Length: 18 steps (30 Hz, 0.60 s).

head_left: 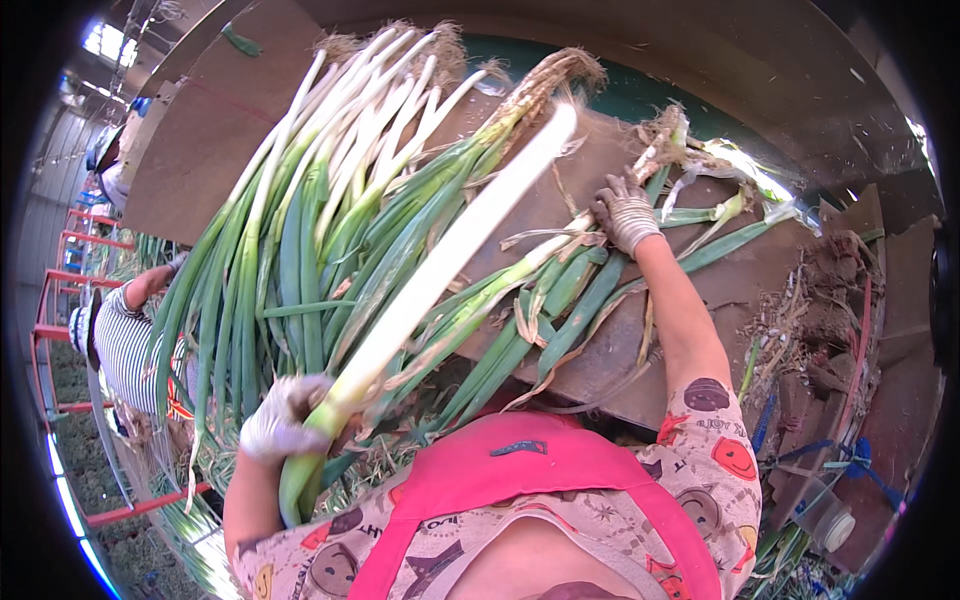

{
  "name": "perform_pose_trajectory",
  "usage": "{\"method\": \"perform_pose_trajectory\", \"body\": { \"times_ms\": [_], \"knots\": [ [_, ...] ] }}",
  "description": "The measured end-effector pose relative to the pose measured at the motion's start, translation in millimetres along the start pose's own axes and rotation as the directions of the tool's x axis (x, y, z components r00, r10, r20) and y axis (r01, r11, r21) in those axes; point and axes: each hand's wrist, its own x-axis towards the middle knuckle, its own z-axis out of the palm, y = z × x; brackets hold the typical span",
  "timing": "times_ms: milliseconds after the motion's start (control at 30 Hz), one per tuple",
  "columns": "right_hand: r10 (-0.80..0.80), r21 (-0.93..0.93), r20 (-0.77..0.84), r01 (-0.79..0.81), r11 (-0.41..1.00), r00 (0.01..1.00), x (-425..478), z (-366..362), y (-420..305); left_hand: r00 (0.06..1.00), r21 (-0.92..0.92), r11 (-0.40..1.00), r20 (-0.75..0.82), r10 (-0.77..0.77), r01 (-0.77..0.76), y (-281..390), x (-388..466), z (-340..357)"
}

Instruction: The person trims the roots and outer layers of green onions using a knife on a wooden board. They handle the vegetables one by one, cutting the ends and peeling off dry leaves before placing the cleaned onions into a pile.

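Observation:
My left hand (289, 420), in a pale glove, is closed around a thick Welsh onion (457, 247) near where its white shank turns green; the stalk slants up to the right. My right hand (624, 210), in a dirty glove, lies on an unpeeled onion stalk with dry outer skin on the brown tabletop; its fingertips are partly hidden. A large row of onions (360, 142) lies left of centre, with white shanks and roots at the far side and green leaves towards me. Stripped leaves (720, 247) lie right of my right hand.
A brown board (217, 105) rises at the upper left. Root and soil debris (810, 300) is heaped at the right edge, above a clear plastic container (825, 517). Beyond the table's left side are a co-worker in a striped top (135, 352), another person (112, 169) and red metal frames (142, 506).

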Motion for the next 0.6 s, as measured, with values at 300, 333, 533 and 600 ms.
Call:
{"method": "perform_pose_trajectory", "body": {
  "times_ms": [300, 333, 533, 600],
  "knots": [
    [0.159, -0.069, -0.063, -0.163, 0.984, 0.985, -9.8, -0.5, -13.9, 0.776, 0.764, 0.632, -0.318, 0.544, -0.131, 46.8, 35.1, -123.3],
    [0.168, -0.076, -0.053, -0.172, 0.982, 0.984, -16.3, -5.1, -16.6, 0.666, 0.879, 0.447, -0.235, 0.708, -0.165, 43.3, 74.6, -153.2],
    [0.356, 0.003, -0.388, -0.385, 0.923, 0.85, -131.4, -45.1, -16.6, 0.316, 0.605, 0.686, -0.796, 0.516, 0.403, -30.0, 203.8, -350.5],
    [0.864, -0.232, -0.031, -0.844, 0.483, 0.502, -168.9, -55.0, -36.2, 0.229, 0.573, 0.756, -0.819, 0.525, 0.317, -42.3, 187.0, -415.6]
  ]
}}
